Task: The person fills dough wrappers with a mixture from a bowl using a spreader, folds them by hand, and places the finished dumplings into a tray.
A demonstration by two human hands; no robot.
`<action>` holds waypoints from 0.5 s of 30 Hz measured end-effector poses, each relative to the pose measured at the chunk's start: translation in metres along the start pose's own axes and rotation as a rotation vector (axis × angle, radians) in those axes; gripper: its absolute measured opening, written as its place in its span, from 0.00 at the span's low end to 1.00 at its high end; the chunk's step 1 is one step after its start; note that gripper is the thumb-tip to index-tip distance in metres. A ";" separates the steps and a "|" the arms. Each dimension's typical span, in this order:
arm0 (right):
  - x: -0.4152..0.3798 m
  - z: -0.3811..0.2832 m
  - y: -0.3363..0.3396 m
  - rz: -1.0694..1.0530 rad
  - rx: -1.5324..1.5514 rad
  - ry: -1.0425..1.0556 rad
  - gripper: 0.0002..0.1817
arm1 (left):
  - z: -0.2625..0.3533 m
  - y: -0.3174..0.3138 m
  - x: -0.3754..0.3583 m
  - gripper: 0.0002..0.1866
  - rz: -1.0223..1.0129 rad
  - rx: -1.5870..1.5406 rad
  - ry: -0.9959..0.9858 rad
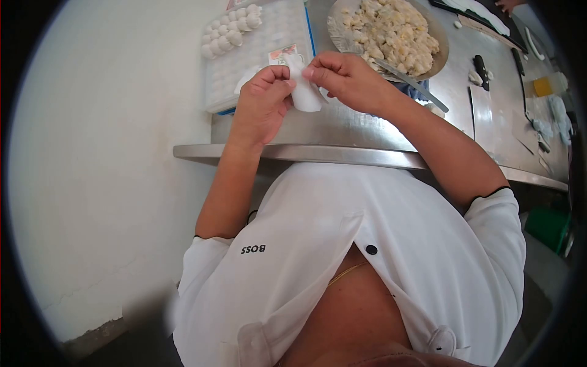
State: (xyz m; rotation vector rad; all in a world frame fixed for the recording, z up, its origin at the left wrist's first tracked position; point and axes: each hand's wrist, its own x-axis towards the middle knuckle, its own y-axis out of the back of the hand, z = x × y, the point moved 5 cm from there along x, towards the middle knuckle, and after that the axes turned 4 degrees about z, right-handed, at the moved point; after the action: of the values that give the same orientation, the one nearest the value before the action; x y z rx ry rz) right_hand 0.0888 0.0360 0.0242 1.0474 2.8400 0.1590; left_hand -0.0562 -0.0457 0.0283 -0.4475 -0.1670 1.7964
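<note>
Rows of white pieces (226,33) are sitting beyond the left hand and a little to its left, resting on a ridged, translucent tray (284,27) that is stretching away from the person beside the wall. Printed card (278,56) is lying just past the left hand's fingertips, partly covered. Left hand (266,101) is closing its thumb and bent forefinger on the near-left edge of a thin white sheet (307,98), its other fingers curling inward. That sheet is hanging directly between the two hands, its long axis running roughly away from the person and so crossing the line from hand to hand; neither hand is clearly nearer, since both are touching it. Right hand (348,79) is pinching the sheet's right edge between thumb and forefinger, the remaining fingers bending loosely, with what they are doing underneath not showing. Wide bowl (441,52) of pale, lumpy filling (397,30) is standing just beyond the right hand, and a flat metal spatula (428,95) is leaning over its rim, its free end pointing back above the right forearm. Farther right of the right hand, a broad knife (481,113) is lying on the steel tabletop (367,131).
</note>
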 end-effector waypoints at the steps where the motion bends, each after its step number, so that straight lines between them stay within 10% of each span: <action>1: 0.000 0.003 0.000 0.002 0.000 -0.003 0.14 | 0.000 0.001 0.001 0.08 -0.012 -0.008 -0.003; 15: 0.007 0.008 0.004 -0.018 0.178 -0.074 0.12 | -0.001 0.001 0.008 0.08 -0.025 -0.055 0.001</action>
State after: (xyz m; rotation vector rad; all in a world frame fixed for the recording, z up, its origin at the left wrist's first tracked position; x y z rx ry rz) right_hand 0.0871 0.0436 0.0162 1.0345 2.8371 -0.1336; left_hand -0.0582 -0.0384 0.0256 -0.4837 -0.2208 1.7699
